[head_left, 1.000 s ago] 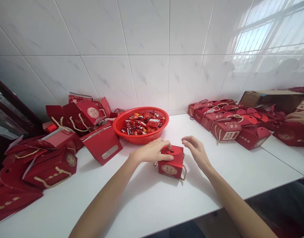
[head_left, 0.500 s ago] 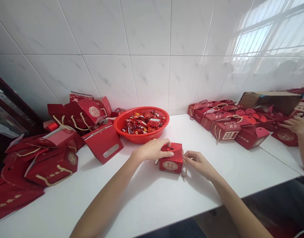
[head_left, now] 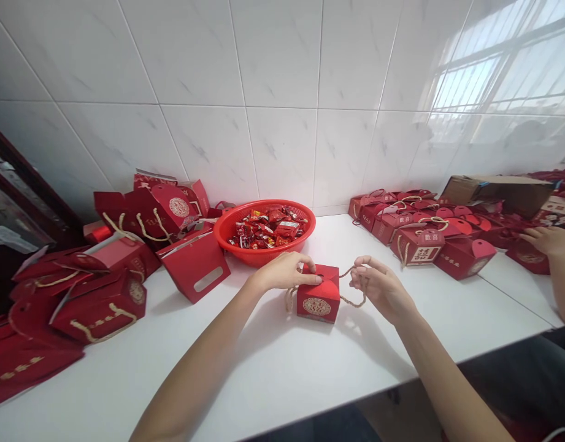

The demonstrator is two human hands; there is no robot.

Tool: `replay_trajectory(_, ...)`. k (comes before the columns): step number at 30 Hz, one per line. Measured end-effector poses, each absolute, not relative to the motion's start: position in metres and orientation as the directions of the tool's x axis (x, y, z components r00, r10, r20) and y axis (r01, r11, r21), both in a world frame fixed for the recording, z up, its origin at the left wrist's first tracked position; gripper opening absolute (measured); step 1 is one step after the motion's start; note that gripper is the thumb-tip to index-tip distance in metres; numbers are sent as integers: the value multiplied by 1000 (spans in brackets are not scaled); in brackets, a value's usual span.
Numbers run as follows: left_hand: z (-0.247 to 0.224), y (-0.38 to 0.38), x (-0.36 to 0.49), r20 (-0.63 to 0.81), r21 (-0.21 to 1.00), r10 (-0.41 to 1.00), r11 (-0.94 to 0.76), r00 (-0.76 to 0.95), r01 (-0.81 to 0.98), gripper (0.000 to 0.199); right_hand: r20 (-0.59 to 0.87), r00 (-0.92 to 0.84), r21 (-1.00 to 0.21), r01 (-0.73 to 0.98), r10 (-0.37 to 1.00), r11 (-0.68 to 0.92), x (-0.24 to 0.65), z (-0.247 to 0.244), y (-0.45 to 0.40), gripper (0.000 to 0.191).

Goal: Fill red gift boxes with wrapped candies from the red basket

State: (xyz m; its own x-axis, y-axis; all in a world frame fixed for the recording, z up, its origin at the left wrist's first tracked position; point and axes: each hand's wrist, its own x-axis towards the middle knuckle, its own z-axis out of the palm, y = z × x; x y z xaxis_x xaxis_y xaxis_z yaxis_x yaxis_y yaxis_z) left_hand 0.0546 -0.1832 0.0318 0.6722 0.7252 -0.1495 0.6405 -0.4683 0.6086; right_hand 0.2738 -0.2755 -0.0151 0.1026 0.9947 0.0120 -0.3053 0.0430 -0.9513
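Note:
A small red gift box (head_left: 317,305) with a round gold emblem stands upright on the white table, its top flaps folded down. My left hand (head_left: 286,270) rests on the top of the box, fingers and thumb closed against the flaps. To the right of the box, my right hand (head_left: 378,282) pinches a twisted cord handle (head_left: 354,302), drawn out into a loop from the box's right side. Another cord loop (head_left: 290,299) hangs at the left side, below my left hand.
Behind the box sits a red plastic basket (head_left: 227,240) full of wrapped sweets (head_left: 268,228). Several red boxes (head_left: 102,304) are heaped at left, and rows of closed boxes (head_left: 418,245) stand at right. A cardboard carton (head_left: 498,191) and another person's hand (head_left: 546,239) are far right.
My right hand has lifted and moved a little right, pulling the cord handle outward from the box. My left hand stays on the box top.

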Motion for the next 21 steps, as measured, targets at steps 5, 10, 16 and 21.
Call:
replay_trajectory(5, 32, -181, 53, -185, 703, 739, -361, 648, 612, 39, 154, 140, -977, -124, 978, 172, 268, 7, -279, 33)
replay_trajectory(10, 42, -184, 52, -94, 877, 781, -229, 617, 423, 37, 252, 118, -967, 5, 960, 254, 265, 20, -275, 32)
replay_trajectory(16, 57, -197, 47, 41, 998, 681, -65, 731, 5, 50, 280, 25, -953, 130, 960, 275, 256, 32, -266, 34)
replay_trajectory(21, 62, -216, 50, 82, 996, 609, -85, 789, -38, 60, 351, 14, -896, 295, 936, 332, 238, 34, -259, 32)
